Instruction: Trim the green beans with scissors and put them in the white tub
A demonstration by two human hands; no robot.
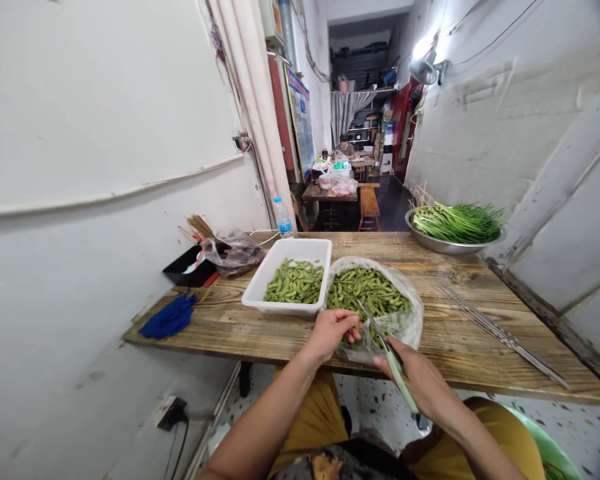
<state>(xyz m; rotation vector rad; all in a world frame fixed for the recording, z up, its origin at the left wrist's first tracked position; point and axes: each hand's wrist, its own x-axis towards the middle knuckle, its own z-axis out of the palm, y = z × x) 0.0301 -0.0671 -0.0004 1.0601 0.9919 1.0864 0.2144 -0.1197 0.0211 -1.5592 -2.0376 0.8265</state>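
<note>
My right hand (420,377) grips a pair of scissors (400,381) with pale green handles, the blades pointing up and left over the pods. Close to the blade tips, my left hand (336,328) is closed in a pinch on an edamame pod, mostly hidden by the fingers. Both hands are at the near side of a clear plastic bag (414,319), which is open and full of green edamame pods (367,290). Left of the bag stands a white plastic tub (286,308) with more pods (295,281) inside.
Metal skewers (505,333) lie on the wooden table (445,360) at right. A metal bowl of long greens (455,248) stands at the back right. Left are a water bottle (283,217), a plastic bag (237,252), a black box (185,263) and a blue cloth (169,317). A person (345,147) sits far behind.
</note>
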